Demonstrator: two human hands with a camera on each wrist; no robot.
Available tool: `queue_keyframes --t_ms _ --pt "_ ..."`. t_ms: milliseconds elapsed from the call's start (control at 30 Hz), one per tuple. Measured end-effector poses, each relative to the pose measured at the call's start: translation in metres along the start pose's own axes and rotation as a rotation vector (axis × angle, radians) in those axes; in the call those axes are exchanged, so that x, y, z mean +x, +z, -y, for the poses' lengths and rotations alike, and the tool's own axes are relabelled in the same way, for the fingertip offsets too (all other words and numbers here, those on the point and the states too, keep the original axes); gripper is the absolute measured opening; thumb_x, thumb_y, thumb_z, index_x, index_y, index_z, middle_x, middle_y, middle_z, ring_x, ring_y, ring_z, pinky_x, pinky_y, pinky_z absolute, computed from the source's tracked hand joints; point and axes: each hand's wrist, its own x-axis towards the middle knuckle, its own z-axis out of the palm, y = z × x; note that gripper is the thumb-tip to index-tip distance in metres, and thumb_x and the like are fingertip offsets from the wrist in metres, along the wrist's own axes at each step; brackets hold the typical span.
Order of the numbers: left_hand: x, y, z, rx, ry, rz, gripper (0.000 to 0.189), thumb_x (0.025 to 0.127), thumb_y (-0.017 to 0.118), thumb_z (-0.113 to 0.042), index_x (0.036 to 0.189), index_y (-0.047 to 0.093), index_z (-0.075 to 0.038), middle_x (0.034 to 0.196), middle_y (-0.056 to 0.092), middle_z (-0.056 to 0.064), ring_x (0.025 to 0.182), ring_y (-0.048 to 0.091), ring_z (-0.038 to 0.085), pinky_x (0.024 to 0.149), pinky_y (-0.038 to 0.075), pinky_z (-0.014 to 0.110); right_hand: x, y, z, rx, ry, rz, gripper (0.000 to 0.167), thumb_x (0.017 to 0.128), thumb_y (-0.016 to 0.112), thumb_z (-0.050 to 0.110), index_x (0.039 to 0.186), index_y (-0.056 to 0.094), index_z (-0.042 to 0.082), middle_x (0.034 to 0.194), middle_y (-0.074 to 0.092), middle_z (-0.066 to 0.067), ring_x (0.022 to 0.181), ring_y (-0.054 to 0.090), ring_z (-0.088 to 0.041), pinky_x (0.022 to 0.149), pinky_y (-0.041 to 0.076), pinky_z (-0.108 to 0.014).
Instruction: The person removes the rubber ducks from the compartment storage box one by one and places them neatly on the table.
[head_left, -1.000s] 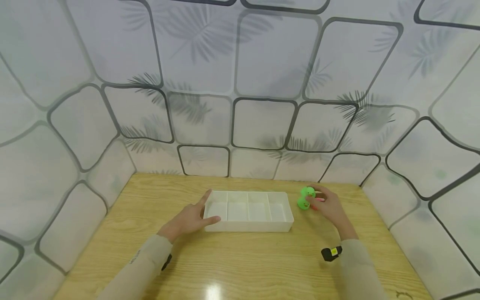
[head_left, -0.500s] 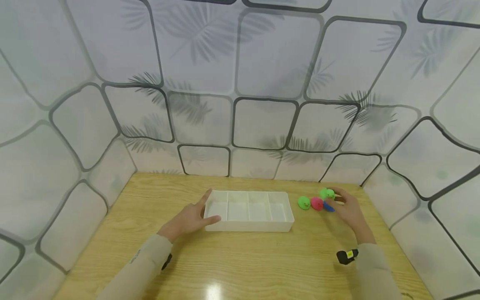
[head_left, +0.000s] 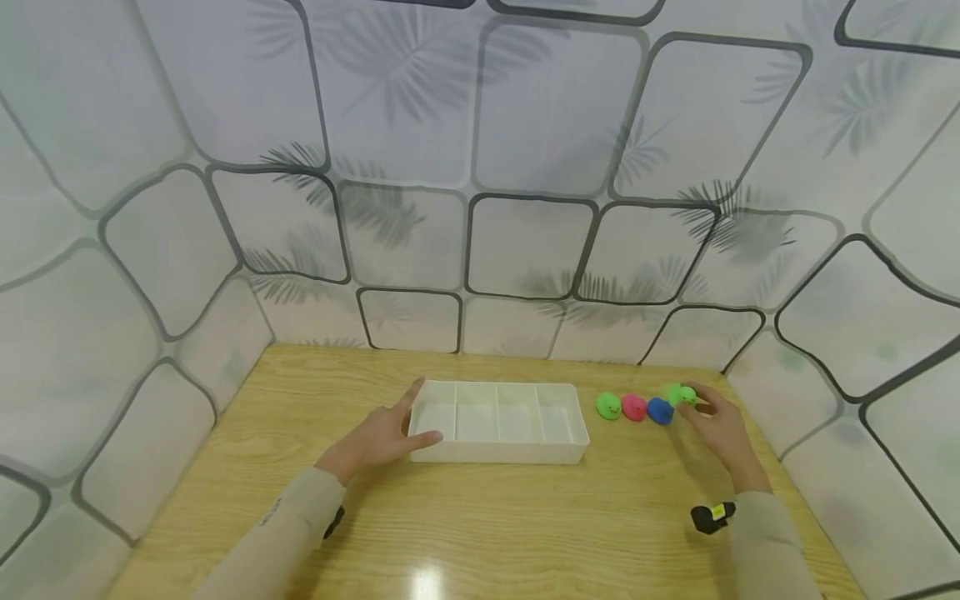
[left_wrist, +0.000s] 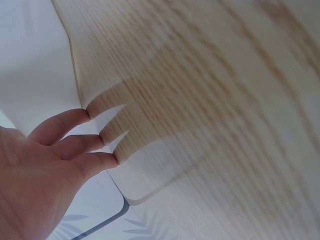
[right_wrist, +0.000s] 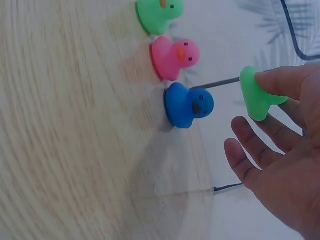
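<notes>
My right hand (head_left: 718, 433) pinches a green rubber duck (head_left: 682, 395) between thumb and fingers. In the right wrist view that green duck (right_wrist: 257, 95) is off the table, a little apart from the blue rubber duck (right_wrist: 187, 106). A pink rubber duck (head_left: 634, 407) and another green rubber duck (head_left: 608, 406) stand left of the blue one in a row. At the left end of a white tray (head_left: 498, 452) with several compartments, my left hand (head_left: 378, 435) is spread, thumb by the front wall and index finger along the end. Its other fingertips touch the wood in the left wrist view.
The wooden table (head_left: 480, 525) ends at a patterned wall covering (head_left: 405, 242), which encloses the back and both sides. Each forearm wears a pale sleeve, and a black wrist device (head_left: 711, 517) shows beside the right wrist.
My right hand has moved right with the held green duck, past the pink and blue ducks, which now stand uncovered in the row. My left hand and the tray stay in place.
</notes>
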Motion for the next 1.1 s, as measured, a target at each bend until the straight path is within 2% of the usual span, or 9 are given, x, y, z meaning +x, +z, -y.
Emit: queue_keyframes --t_ms 167,233,367,467,533,700,867,1000,1100 --pt "0.0 0.0 -0.001 0.008 -0.004 -0.003 0.111 0.094 0.063 -0.073 0.17 -0.008 -0.034 0.071 0.062 0.003 0.055 0.049 0.015 0.065 0.045 0.035 -0.002 -0.003 -0.009 0.014 0.025 -0.001 0.053 0.108 0.062 0.021 0.152 0.048 -0.005 0.154 0.044 -0.04 0.124 0.056 -0.057 0.07 0.05 -0.021" --pt "0.0 -0.001 -0.001 0.01 -0.009 -0.001 0.111 0.094 0.063 -0.074 0.17 -0.008 -0.033 0.07 0.061 0.004 0.054 0.048 0.015 0.065 0.045 0.035 -0.002 -0.004 -0.014 0.023 0.047 0.013 0.055 0.108 0.061 0.021 0.153 0.045 -0.006 0.156 0.041 -0.04 0.126 0.054 -0.059 0.072 0.052 -0.023" --pt "0.0 -0.001 -0.002 0.01 -0.014 0.002 0.112 0.094 0.063 -0.074 0.17 -0.007 -0.032 0.068 0.06 0.004 0.053 0.045 0.014 0.063 0.044 0.034 -0.002 -0.004 -0.023 0.012 0.086 0.032 0.056 0.109 0.058 0.022 0.154 0.042 -0.007 0.157 0.038 -0.041 0.129 0.05 -0.062 0.086 0.056 -0.041" --pt "0.0 -0.001 -0.003 0.01 -0.017 0.001 0.111 0.094 0.063 -0.074 0.17 -0.008 -0.034 0.067 0.06 0.004 0.053 0.045 0.014 0.062 0.044 0.034 -0.002 -0.004 -0.027 0.003 0.101 0.03 0.056 0.109 0.057 0.021 0.154 0.042 -0.008 0.156 0.039 -0.042 0.131 0.049 -0.062 0.098 0.052 -0.059" --pt "0.0 -0.001 -0.003 0.011 -0.017 0.002 0.111 0.094 0.063 -0.074 0.17 -0.008 -0.035 0.068 0.06 0.004 0.053 0.046 0.013 0.061 0.044 0.033 -0.002 -0.003 -0.029 0.004 0.107 0.034 0.056 0.11 0.056 0.021 0.154 0.041 -0.009 0.156 0.039 -0.042 0.132 0.048 -0.063 0.103 0.048 -0.066" --pt "0.001 -0.001 -0.002 0.013 -0.021 0.007 0.111 0.094 0.062 -0.075 0.17 -0.008 -0.035 0.066 0.06 0.003 0.052 0.046 0.012 0.061 0.044 0.032 -0.001 -0.003 -0.034 0.0 0.141 0.084 0.057 0.111 0.052 0.022 0.156 0.036 -0.01 0.158 0.035 -0.042 0.137 0.043 -0.064 0.11 0.042 -0.069" --pt "0.0 -0.002 -0.003 0.003 -0.022 0.005 0.112 0.093 0.063 -0.074 0.171 -0.006 -0.032 0.062 0.056 0.002 0.051 0.042 0.012 0.058 0.041 0.032 0.001 -0.003 -0.042 -0.041 0.184 0.131 0.058 0.111 0.05 0.023 0.158 0.034 -0.008 0.16 0.031 -0.041 0.139 0.041 -0.063 0.11 0.043 -0.069" --pt "-0.001 -0.003 -0.004 0.006 -0.028 0.003 0.111 0.093 0.063 -0.074 0.17 -0.008 -0.035 0.058 0.052 0.0 0.049 0.036 0.011 0.055 0.038 0.031 0.002 -0.001 -0.045 -0.046 0.196 0.136 0.058 0.111 0.051 0.023 0.157 0.034 -0.008 0.16 0.032 -0.041 0.14 0.04 -0.063 0.111 0.042 -0.069" --pt "-0.001 -0.003 -0.005 0.007 -0.03 0.005 0.111 0.093 0.062 -0.075 0.169 -0.009 -0.036 0.059 0.053 0.0 0.049 0.038 0.011 0.055 0.039 0.031 0.004 0.0 -0.047 -0.052 0.189 0.133 0.057 0.11 0.052 0.022 0.156 0.036 -0.008 0.159 0.033 -0.041 0.14 0.04 -0.063 0.11 0.042 -0.069"
